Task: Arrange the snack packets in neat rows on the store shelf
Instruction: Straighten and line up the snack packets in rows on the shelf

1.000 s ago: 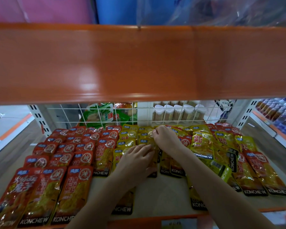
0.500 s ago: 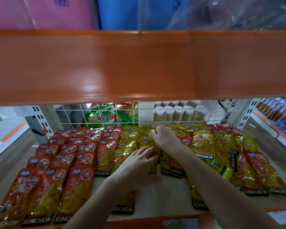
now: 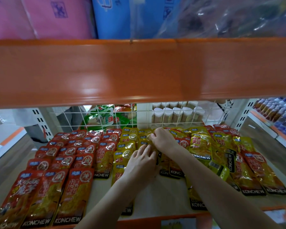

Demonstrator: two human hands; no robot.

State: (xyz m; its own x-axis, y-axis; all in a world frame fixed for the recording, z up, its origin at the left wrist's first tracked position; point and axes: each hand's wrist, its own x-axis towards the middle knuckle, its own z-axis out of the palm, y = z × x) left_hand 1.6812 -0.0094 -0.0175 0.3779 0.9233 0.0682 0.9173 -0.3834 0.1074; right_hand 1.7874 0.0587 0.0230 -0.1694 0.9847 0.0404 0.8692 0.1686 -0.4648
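Orange-edged store shelf stocked with flat foil snack packets, mid-alignment.

Red foil packets lie in tidy rows at left; yellow foil packets form the centre column, with jumbled ones at right. Left hand presses flat, fingers extended, on the yellow column; right hand pinches a packet near the back. Recommended: hold lower packets down, overlap evenly, edges parallel.

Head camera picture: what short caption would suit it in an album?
Both hands, left and right, straighten shiny yellow snack packets beside neat red packet rows.
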